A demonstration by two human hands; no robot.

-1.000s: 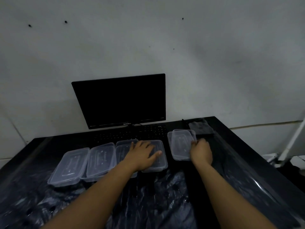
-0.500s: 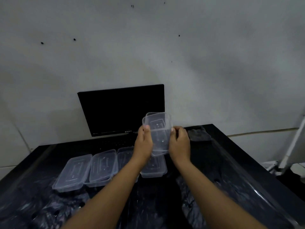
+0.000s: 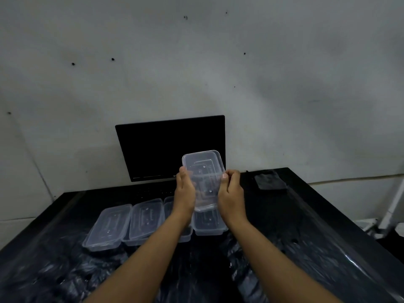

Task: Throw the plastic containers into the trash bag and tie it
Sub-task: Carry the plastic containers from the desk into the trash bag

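Behind, a dark monitor point(image 3: 170, 147) stands at the wall, with four tubs point(image 3: 129, 221) lined up on the bag point(image 3: 65, 270) covering the desk point(image 3: 306, 204). Both hands, left point(image 3: 185, 193) and right point(image 3: 232, 194), grasp a clear tub point(image 3: 204, 178) by its sides, lifted above the row.

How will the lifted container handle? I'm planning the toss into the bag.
The container looks light: both hands, left and right, hold it up by its edges. Thin clear plastic probably flexes under a tight grip. Its smooth walls may be slippery.
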